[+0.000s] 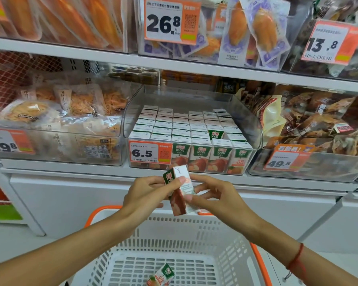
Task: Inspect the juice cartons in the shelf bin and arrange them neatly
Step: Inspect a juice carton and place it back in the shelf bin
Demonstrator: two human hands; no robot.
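Observation:
A small apple juice carton [179, 195] is held tilted in front of the shelf, between both hands. My left hand [147, 193] pinches its upper part, thumb on the white side. My right hand [213, 196] grips its lower right side with curled fingers. Behind it, a clear shelf bin [250, 122] holds several rows of the same cartons [184, 129] standing upright. One carton [216, 133] in the bin sits raised and tilted above its row. Another carton [162, 275] lies in the white basket below.
The white basket [194, 228] with orange handles sits under my arms. A price tag reading 6.5 [150, 152] is fixed to the bin's front. Bins of packaged snacks [56, 120] flank it left and right [310, 131]. More goods hang on the shelf above.

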